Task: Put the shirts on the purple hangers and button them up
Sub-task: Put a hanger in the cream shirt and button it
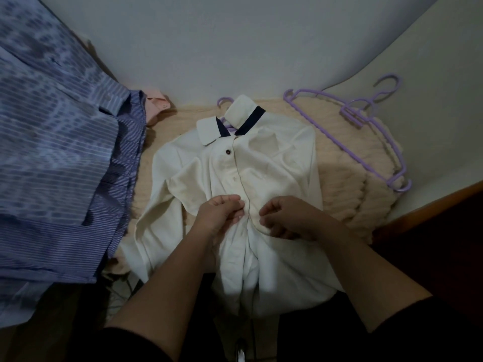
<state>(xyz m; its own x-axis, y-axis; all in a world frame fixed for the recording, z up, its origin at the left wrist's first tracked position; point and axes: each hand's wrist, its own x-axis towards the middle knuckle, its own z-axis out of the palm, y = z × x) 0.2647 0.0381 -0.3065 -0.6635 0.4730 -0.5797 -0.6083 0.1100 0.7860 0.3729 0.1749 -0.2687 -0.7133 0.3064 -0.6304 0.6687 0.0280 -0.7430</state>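
A white shirt (274,163) with a dark navy collar band lies face up on a cream fluffy blanket (347,178), collar away from me. A purple hanger (224,101) sits inside it, its hook poking out above the collar. My left hand (222,212) pinches the left edge of the shirt's front placket at mid-chest. My right hand (290,218) pinches the right edge of the placket just beside it. One dark button (228,152) shows near the collar.
Two spare purple hangers (366,121) lie on the blanket at the right, near the wall. Blue striped shirts (65,152) hang at the left, with a pink shirt (156,105) behind them. A dark wooden edge (431,202) runs along the right.
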